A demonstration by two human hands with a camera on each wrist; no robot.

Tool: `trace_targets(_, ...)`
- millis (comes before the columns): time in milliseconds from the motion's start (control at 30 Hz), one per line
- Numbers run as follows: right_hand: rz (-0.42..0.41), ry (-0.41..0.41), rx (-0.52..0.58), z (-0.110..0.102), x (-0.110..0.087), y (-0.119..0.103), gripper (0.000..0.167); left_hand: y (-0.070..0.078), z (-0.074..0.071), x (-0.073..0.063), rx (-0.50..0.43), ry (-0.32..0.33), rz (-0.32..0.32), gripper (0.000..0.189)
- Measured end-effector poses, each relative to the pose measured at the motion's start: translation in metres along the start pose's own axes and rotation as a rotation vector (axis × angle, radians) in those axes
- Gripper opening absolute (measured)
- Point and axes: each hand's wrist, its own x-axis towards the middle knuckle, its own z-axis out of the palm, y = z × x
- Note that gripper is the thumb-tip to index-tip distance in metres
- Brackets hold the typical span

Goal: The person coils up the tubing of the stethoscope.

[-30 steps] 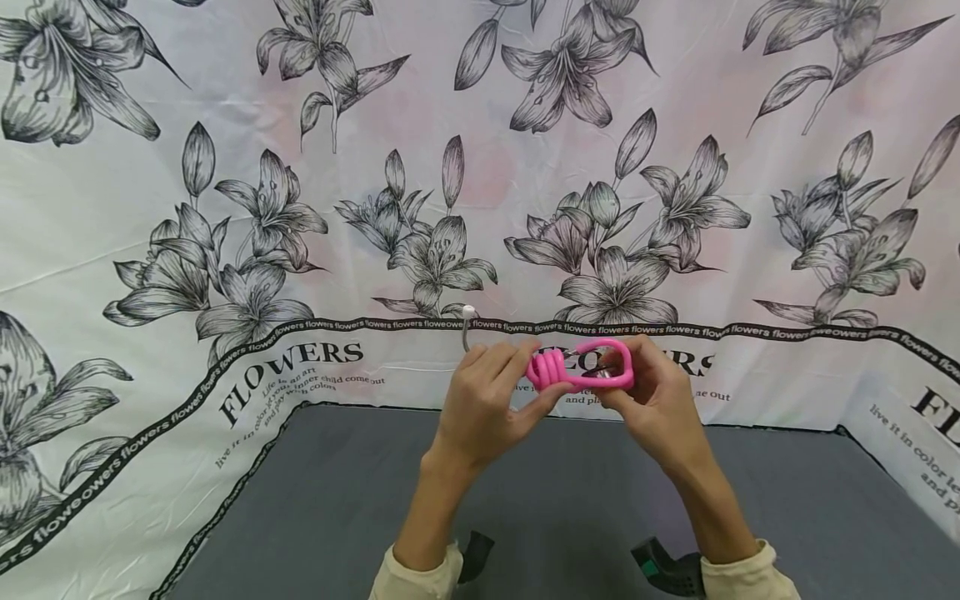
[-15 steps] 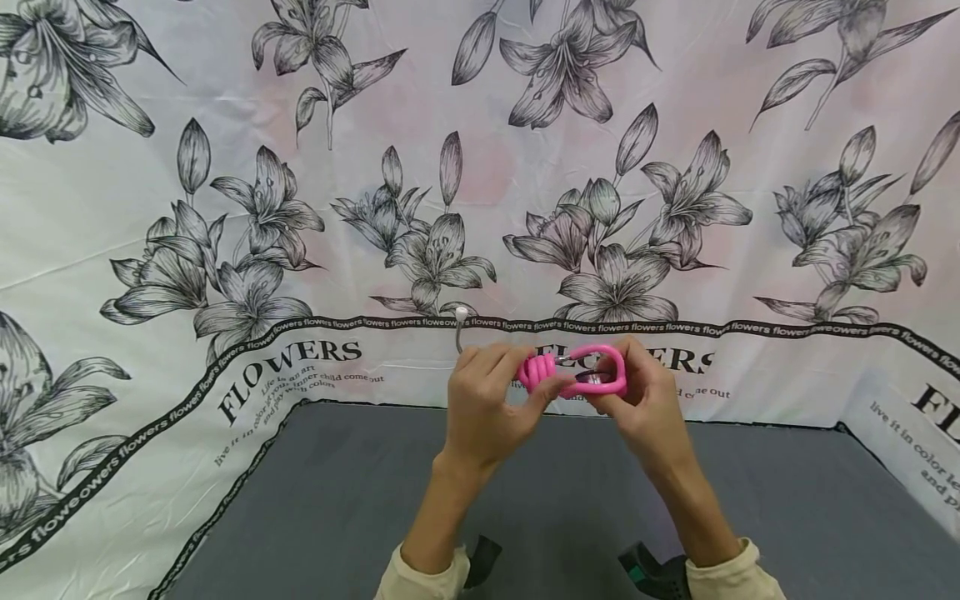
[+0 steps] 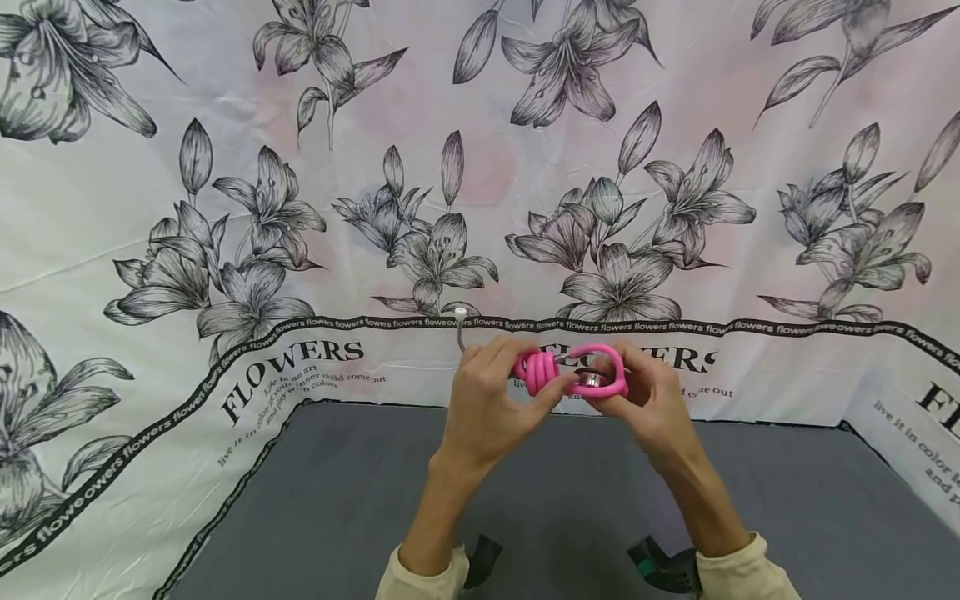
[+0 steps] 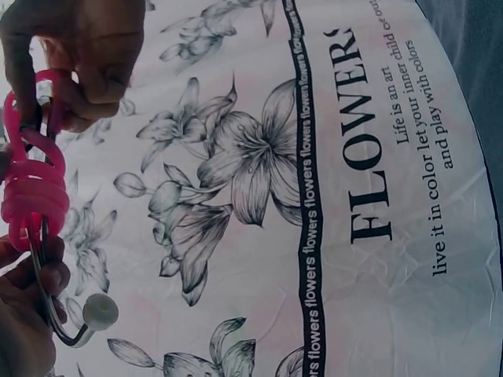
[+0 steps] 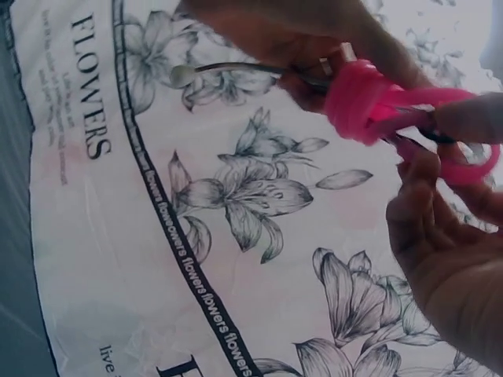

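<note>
A pink stethoscope, its tubing (image 3: 537, 372) wound into a tight bundle with a long loop at the right, is held up in front of the cloth. My left hand (image 3: 487, 396) grips the wound end, thumb along the front. My right hand (image 3: 658, 396) pinches the loop end. Inside the loop shows the silver chestpiece (image 3: 592, 380) with a dark rim. A bent metal ear tube with a white eartip (image 4: 100, 312) sticks out past my left fingers. In the right wrist view, my right fingers (image 5: 416, 188) are at the loop beside the wound coils (image 5: 354, 102).
A grey tabletop (image 3: 555, 508) lies below both hands. Behind it rises a white cloth (image 3: 420, 100) printed with lilies and the word FLOWERS. Dark wrist straps (image 3: 663, 567) sit at both cream sleeves (image 3: 742, 575).
Both hands and the stethoscope have shifted slightly left, mostly in the first half second. The chestpiece inside the loop now shows more plainly. Both hands keep their hold.
</note>
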Motion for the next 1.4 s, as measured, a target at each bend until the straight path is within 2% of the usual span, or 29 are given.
trace_targets(133, -0.014, -0.046, 0.052, -0.007, -0.002, 0.003, 0.021, -0.001, 0.0, 0.001, -0.03, 0.005, -0.033, 0.036)
trace_targets(467, -0.043, -0.06, 0.099, -0.009, -0.003, 0.006, 0.031, -0.003, -0.002, 0.0, -0.041, -0.001, -0.049, 0.035)
trace_targets(600, -0.038, -0.024, 0.107, -0.005, -0.003, 0.005, 0.026, -0.005, -0.003, 0.0, -0.04, 0.004, -0.021, 0.034)
trace_targets(800, 0.026, 0.059, 0.09, 0.005, -0.001, 0.004, 0.022, -0.007, -0.002, 0.0, -0.016, 0.057, 0.053, 0.036)
trace_targets(933, 0.044, 0.065, 0.073, 0.007, -0.001, 0.005, 0.021, -0.006, -0.001, -0.001, -0.013, 0.062, 0.05, 0.036)
trace_targets(1133, -0.047, -0.014, 0.051, 0.004, -0.001, 0.006, 0.022, -0.004, -0.003, 0.0, -0.016, 0.053, 0.012, 0.031)
trace_targets(1333, -0.161, -0.084, -0.004, -0.001, 0.001, 0.007, 0.041, -0.003, -0.004, 0.001, -0.008, 0.05, -0.012, 0.031)
trace_targets(1400, -0.181, -0.095, -0.004, -0.003, 0.002, 0.007, 0.041, -0.003, -0.003, 0.001, -0.012, 0.049, -0.019, 0.032)
